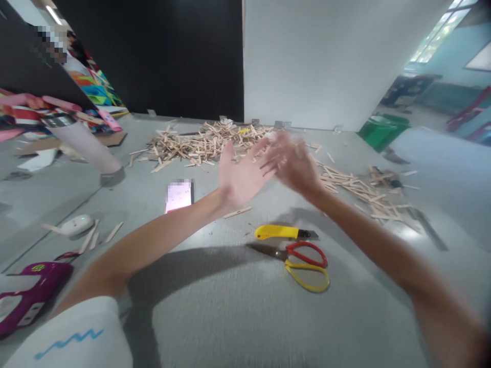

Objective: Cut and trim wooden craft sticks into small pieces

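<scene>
Both hands raised over the grey worktop (pixel 215 327), fingers meeting or overlapping near the centre of my view.
From my remote seat I read the left hand (pixel 242 179) as released, its fingers spread and grasping nothing; the right hand (pixel 297 166) is motion-blurred, so I cannot tell whether it is clenched or holding anything, nor whether the two touch. The pile of wooden sticks (pixel 187 145) lies just beyond them, from eleven to twelve o'clock, with scattered sticks (pixel 345 180) at three and a single stick (pixel 238 212) at six, near the left wrist. At five o'clock I have a yellow cutter (pixel 276 232) just beside scissors (pixel 307 266) with red and yellow handles. A phone (pixel 179 195) lies at nine, a purple device (pixel 57 278) at eight.
</scene>
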`<state>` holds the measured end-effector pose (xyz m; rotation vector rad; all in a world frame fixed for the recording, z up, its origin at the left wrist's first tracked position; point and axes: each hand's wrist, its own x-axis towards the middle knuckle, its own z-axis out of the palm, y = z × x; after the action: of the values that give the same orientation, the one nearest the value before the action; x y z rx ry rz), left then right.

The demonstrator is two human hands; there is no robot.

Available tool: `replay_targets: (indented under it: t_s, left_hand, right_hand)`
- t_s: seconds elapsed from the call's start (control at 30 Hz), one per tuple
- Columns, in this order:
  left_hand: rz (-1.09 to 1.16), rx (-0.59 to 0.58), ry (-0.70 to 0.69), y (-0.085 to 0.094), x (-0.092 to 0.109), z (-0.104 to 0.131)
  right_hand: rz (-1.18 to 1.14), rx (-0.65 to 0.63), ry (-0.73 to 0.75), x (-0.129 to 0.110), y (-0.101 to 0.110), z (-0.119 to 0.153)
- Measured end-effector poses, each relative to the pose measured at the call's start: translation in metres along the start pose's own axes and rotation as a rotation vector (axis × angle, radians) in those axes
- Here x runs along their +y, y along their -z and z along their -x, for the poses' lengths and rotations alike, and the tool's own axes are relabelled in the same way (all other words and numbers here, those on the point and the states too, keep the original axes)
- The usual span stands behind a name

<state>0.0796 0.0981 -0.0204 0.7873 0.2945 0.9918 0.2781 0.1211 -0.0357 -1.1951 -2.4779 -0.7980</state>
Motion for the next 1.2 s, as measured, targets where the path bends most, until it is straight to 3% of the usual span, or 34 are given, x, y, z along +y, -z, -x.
replay_targets:
  t_s: [0.07, 0.1, 0.13, 0.17, 0.23, 0.27, 0.33, 0.4, 0.43, 0.47, 0.53, 0.57, 0.63, 0.73, 0.83, 0.9, 1.03, 1.2]
  left_hand:
    - [0.028, 0.047, 0.016, 0.008, 0.0, 0.003]
    - [0.042, 0.075, 0.029, 0.013, -0.001, 0.003]
    - [0.055, 0.101, 0.033, 0.017, -0.003, 0.001]
    - [0.065, 0.119, 0.033, 0.02, -0.005, -0.003]
    - [0.07, 0.134, 0.03, 0.024, -0.011, -0.012]
    - [0.067, 0.129, 0.038, 0.024, -0.014, -0.018]
    - [0.063, 0.12, 0.067, 0.02, -0.021, -0.026]
    - [0.069, 0.125, 0.085, 0.013, -0.026, -0.026]
    - [0.073, 0.125, 0.092, 0.009, -0.026, -0.023]
    - [0.064, 0.095, 0.1, 0.005, -0.025, -0.016]
    - [0.036, 0.046, 0.054, 0.002, -0.019, 0.003]
    - [0.035, 0.038, 0.015, 0.003, -0.015, 0.014]
    - [-0.02, 0.017, 0.074, 0.013, -0.007, 0.034]
    - [-0.292, 0.012, 0.023, 0.036, -0.002, 0.051]
    - [-0.679, 0.151, -0.068, 0.053, -0.001, 0.053]
    - [-0.82, 0.199, -0.105, 0.055, -0.002, 0.053]
    - [-0.924, 0.104, -0.12, 0.042, -0.003, 0.059]
    - [-1.181, -0.133, -0.388, 0.032, -0.001, 0.07]
  right_hand:
    - [-0.013, -0.01, -0.236, 0.041, 0.001, -0.002]
    - [-0.125, 0.001, -0.423, 0.051, 0.003, -0.001]
    - [-0.227, 0.037, -0.553, 0.052, 0.006, 0.001]
    - [-0.284, 0.047, -0.587, 0.046, 0.009, 0.004]
    - [-0.417, 0.041, -0.466, 0.013, 0.014, 0.01]
    - [-0.635, 0.04, -0.259, -0.01, 0.014, 0.013]
    - [-0.764, -0.014, -0.06, -0.051, 0.011, 0.013]
    - [-0.839, -0.066, 0.048, -0.07, 0.004, 0.007]
    - [-0.916, -0.111, 0.08, -0.067, -0.001, 0.003]
    - [-0.98, -0.155, 0.062, -0.056, -0.005, -0.003]
    - [-0.95, -0.099, -0.111, -0.016, -0.011, -0.013]
    - [-0.915, -0.038, -0.247, 0.009, -0.011, -0.016]
    - [-0.87, 0.052, -0.517, 0.051, -0.008, -0.019]
    - [-0.999, 0.002, -0.685, 0.072, 0.003, -0.011]
    - [-1.761, -0.141, -0.73, 0.042, 0.019, 0.001]
    - [-2.053, -0.153, -0.71, 0.012, 0.029, 0.007]
    - [-2.209, -0.064, -0.734, -0.031, 0.045, 0.013]
    - [-2.251, -0.047, -0.656, -0.051, 0.053, 0.018]
